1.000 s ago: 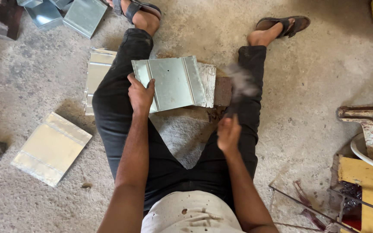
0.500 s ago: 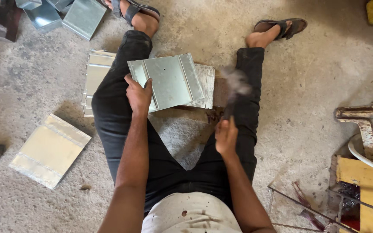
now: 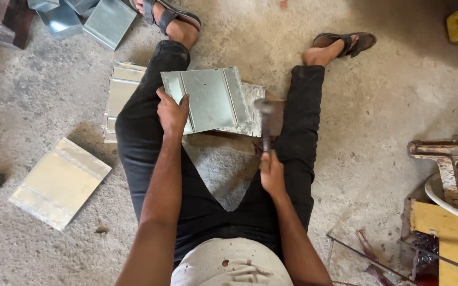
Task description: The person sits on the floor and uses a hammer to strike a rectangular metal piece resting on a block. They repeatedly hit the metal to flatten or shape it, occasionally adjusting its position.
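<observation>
Two hands work one galvanized sheet panel (image 3: 208, 99) lying between the spread legs on the concrete floor (image 3: 377, 106). The left hand (image 3: 172, 112) clasps its near-left edge; the right hand (image 3: 272, 175) is clenched around a hammer (image 3: 265, 123), its blurred head at the panel's right edge. The panel's ribs are already formed; that edge seems unfinished. More shiny, smooth folded panels (image 3: 59, 182) lie at the floor's left, against rough grey grit.
</observation>
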